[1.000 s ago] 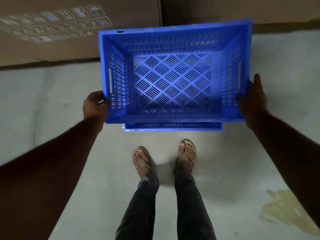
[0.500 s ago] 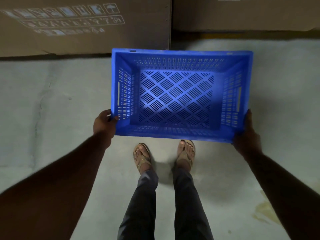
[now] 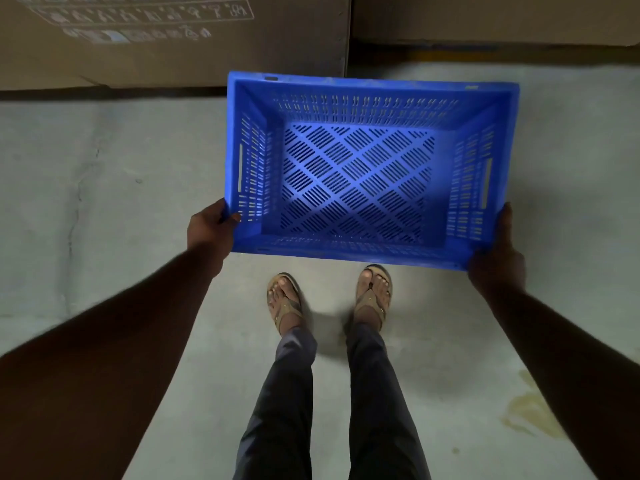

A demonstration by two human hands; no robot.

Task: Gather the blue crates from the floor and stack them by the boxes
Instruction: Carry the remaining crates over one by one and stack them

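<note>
Above floor (image 3: 104, 202), crate (image 3: 363, 168) between fingers (image 3: 232, 216).

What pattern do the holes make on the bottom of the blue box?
On the blue crate, slots form a criss-cross diamond pattern, seen in the head view.

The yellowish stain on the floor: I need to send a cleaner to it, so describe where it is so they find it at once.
Start from the cardboard boxes along the wall and face away across the grey concrete floor. Behind and to the right of the person's right foot, near the right forearm, lies the yellowish stain. It is the only discoloured, irregular patch; the floor around it is plain grey.
</note>
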